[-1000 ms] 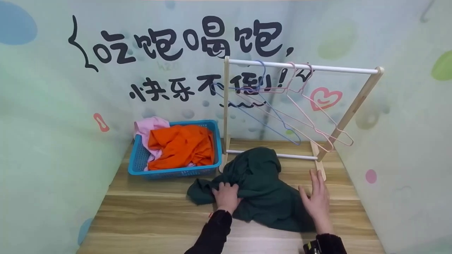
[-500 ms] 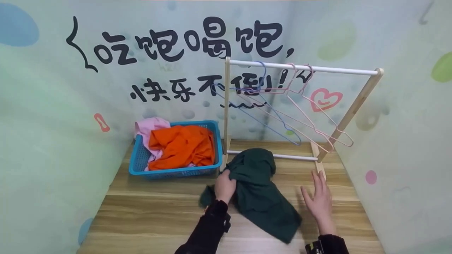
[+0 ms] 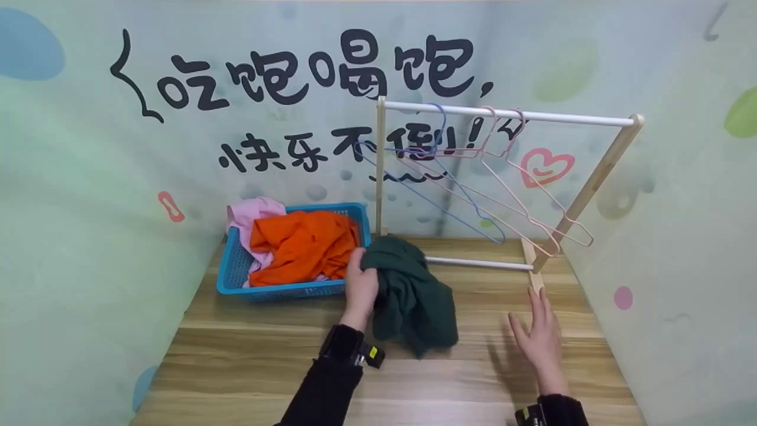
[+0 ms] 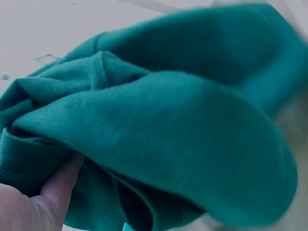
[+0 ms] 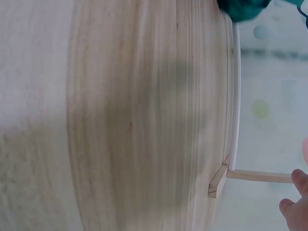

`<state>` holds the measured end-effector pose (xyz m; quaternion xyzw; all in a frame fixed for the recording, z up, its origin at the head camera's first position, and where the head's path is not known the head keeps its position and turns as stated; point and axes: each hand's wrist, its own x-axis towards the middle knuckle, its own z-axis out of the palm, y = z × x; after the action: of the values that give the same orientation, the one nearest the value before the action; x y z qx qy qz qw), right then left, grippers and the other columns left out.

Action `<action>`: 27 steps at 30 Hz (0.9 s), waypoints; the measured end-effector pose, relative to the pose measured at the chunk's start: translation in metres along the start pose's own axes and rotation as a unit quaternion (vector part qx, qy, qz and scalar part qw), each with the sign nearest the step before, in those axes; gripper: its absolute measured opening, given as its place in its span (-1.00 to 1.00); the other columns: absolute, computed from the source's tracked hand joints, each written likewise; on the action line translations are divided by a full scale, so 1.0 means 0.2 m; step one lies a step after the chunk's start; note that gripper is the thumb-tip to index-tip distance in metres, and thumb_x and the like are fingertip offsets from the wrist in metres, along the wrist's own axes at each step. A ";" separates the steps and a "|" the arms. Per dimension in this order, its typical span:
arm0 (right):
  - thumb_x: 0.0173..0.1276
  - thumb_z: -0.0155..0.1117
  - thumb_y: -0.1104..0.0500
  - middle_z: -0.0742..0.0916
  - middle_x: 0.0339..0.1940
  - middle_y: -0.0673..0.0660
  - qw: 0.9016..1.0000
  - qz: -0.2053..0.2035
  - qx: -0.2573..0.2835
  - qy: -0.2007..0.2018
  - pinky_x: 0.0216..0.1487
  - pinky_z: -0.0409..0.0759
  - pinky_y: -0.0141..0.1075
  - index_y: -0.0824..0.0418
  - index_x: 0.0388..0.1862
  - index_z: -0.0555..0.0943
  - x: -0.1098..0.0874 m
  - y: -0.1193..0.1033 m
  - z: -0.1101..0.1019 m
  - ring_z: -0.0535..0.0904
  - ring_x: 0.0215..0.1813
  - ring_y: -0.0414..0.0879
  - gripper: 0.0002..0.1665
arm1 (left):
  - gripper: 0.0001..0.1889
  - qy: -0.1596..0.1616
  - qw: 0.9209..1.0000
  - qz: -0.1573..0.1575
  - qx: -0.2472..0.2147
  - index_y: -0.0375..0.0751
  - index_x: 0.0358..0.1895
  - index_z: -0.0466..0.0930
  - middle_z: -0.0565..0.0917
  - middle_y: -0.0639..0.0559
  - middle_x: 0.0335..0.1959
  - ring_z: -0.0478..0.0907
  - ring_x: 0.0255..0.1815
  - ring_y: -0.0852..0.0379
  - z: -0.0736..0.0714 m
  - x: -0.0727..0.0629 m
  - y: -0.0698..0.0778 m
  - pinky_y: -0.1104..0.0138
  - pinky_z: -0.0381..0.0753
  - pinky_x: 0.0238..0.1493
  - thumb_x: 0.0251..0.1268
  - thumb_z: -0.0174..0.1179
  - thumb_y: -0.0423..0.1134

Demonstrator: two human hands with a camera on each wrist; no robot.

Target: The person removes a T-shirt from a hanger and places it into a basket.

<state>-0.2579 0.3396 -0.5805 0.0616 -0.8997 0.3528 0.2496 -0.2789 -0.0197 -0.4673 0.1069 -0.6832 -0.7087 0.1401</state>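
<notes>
My left hand grips a bunched dark green cloth garment beside the right end of the blue basket. In the left wrist view the thumb presses into the folds of the green garment, and the other fingers are hidden by cloth. My right hand hovers at the right with fingers extended, holding nothing, near the foot of the rack. Only the tips of the right hand's fingers show at the edge of the right wrist view.
A blue plastic basket holds an orange garment and a pink one. Behind stands a wooden rack with a white top rail, carrying a blue hanger and two pink hangers. Printed walls enclose the wooden tabletop.
My left hand has gathered up the green garment, which lay spread on the table, and brought it up and left toward the basket. The right hand has shifted only slightly.
</notes>
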 end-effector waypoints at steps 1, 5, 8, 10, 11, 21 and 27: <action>0.29 0.32 0.16 0.24 0.50 0.45 1.000 0.002 -0.001 -0.002 0.23 0.15 0.40 0.30 0.47 0.28 0.00 0.00 0.00 0.22 0.35 0.52 -0.20 | -0.51 0.005 1.000 0.004 -0.017 -0.34 0.27 0.44 0.50 -0.21 0.26 0.38 0.26 -0.07 -0.02 0.01 0.04 0.08 0.33 0.31 0.28 -0.13 -0.60; 0.31 0.31 0.16 0.23 0.51 0.44 1.000 0.004 -0.003 -0.004 0.24 0.15 0.40 0.29 0.48 0.27 0.01 -0.01 0.00 0.21 0.36 0.52 -0.20 | -0.63 0.025 0.994 0.031 -0.105 -0.32 0.12 0.46 0.54 -0.17 0.07 0.43 0.05 -0.03 -0.13 0.05 0.21 0.14 0.44 0.17 0.36 -0.17 -0.61; 0.31 0.31 0.15 0.24 0.50 0.45 1.000 0.005 -0.005 -0.004 0.24 0.15 0.40 0.31 0.48 0.27 0.01 -0.01 0.01 0.21 0.37 0.52 -0.20 | -0.67 0.045 0.984 0.051 -0.167 -0.31 0.09 0.44 0.54 -0.17 0.04 0.44 0.01 -0.02 -0.20 0.09 0.33 0.20 0.48 0.15 0.40 -0.18 -0.60; 0.31 0.30 0.15 0.23 0.50 0.45 1.000 0.008 -0.006 -0.007 0.25 0.14 0.41 0.31 0.48 0.26 0.02 -0.02 0.02 0.21 0.37 0.52 -0.19 | -0.59 0.063 0.976 0.054 -0.201 -0.31 0.22 0.40 0.50 -0.17 0.17 0.44 0.10 0.00 -0.25 0.10 0.40 0.24 0.46 0.21 0.40 -0.20 -0.61; 0.31 0.30 0.15 0.23 0.50 0.45 1.000 0.008 -0.006 -0.008 0.25 0.13 0.41 0.32 0.48 0.25 0.02 -0.02 0.02 0.20 0.38 0.52 -0.19 | -0.53 0.073 0.973 0.056 -0.213 -0.31 0.31 0.35 0.46 -0.17 0.26 0.42 0.18 0.02 -0.27 0.11 0.43 0.28 0.43 0.25 0.40 -0.21 -0.62; 0.26 0.34 0.12 0.29 0.46 0.48 0.999 -0.041 -0.016 -0.024 0.35 0.08 0.33 0.37 0.45 0.28 0.09 -0.08 0.09 0.20 0.41 0.44 -0.16 | -0.67 0.153 0.957 0.124 -0.215 -0.24 0.16 0.44 0.51 -0.07 0.20 0.43 0.19 0.04 -0.46 0.29 0.62 0.33 0.42 0.25 0.44 -0.12 -0.56; 0.29 0.32 0.08 0.33 0.44 0.46 0.996 -0.070 -0.040 -0.046 0.34 0.08 0.34 0.35 0.45 0.29 0.12 -0.13 0.17 0.24 0.39 0.45 -0.18 | -0.79 0.182 0.970 0.126 -0.105 -0.18 0.04 0.45 0.53 0.00 0.13 0.43 0.14 0.12 -0.56 0.43 0.50 0.33 0.41 0.22 0.49 -0.08 -0.45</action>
<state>-0.2855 0.2995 -0.5739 0.1303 -0.9172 0.2951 0.2338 -0.3152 -0.1566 -0.3690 0.1321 -0.5761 -0.7215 0.3606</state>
